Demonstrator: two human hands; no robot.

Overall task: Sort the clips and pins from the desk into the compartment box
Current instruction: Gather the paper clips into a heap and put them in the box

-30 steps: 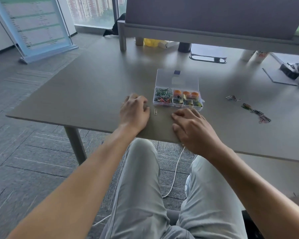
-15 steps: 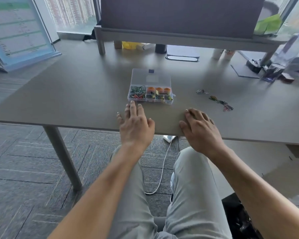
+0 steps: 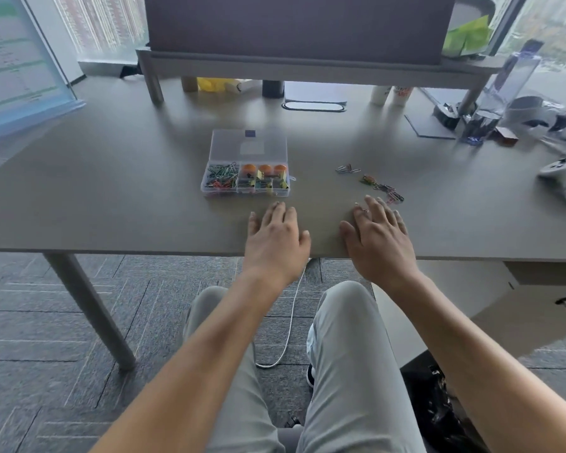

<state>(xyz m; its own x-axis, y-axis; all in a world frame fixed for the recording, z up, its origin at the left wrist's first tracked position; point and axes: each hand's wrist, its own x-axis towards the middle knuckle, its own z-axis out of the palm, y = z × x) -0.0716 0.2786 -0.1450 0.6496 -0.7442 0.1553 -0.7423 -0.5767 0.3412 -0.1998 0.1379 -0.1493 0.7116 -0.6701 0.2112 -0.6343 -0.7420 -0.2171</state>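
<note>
Both hands, left hand (image 3: 276,237) and right hand (image 3: 378,238), rest flat with fingers spread on the table (image 3: 111,191), holding nothing. The box (image 3: 247,176) stands lid-open (ready for filling); loose clips (image 3: 381,188) lie beside the right fingertips.

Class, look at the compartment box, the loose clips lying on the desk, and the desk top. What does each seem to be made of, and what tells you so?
Compartment box: clear, slightly frosted plastic; the desk and the contents show through lid and walls.
Loose clips: thin bent wire, probably metal with coloured coating; too small to be sure.
Desk top: grey-brown board, matte with soft reflections, probably laminate.
</note>
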